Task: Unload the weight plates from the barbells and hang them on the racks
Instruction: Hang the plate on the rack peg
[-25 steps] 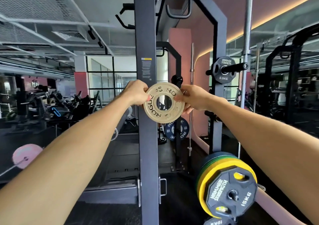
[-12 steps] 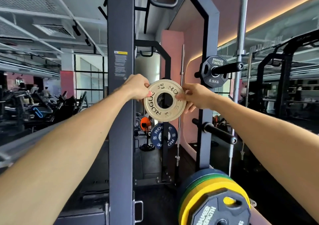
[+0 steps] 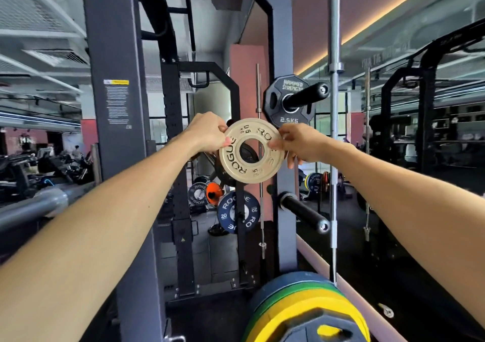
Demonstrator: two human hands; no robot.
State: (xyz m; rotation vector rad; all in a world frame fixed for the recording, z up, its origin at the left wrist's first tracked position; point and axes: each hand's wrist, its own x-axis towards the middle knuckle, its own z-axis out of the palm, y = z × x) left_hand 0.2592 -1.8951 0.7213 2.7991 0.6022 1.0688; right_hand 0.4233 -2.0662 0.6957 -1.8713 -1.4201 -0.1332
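Observation:
I hold a small cream Rogue weight plate (image 3: 249,168) upright at arm's length in front of the rack. My left hand (image 3: 207,133) pinches its left rim and my right hand (image 3: 301,143) pinches its right rim, fingers behind it. Just above and to the right, a black 2.5 kg Hammer Strength plate (image 3: 278,105) hangs on the upper storage peg (image 3: 308,96) of the rack upright (image 3: 284,184). Below the held plate an empty lower peg (image 3: 304,212) sticks out toward me.
A thick rack post (image 3: 115,158) stands close on the left. Stacked blue, green and yellow plates (image 3: 301,305) sit low at the front right. A vertical barbell (image 3: 333,132) stands right of the pegs. A blue Rogue 20 plate (image 3: 237,212) hangs on a farther rack.
The view has shifted right and closer to the rack. The held plate has moved rightward with both hands, nearer to the pegs. Both grips are unchanged.

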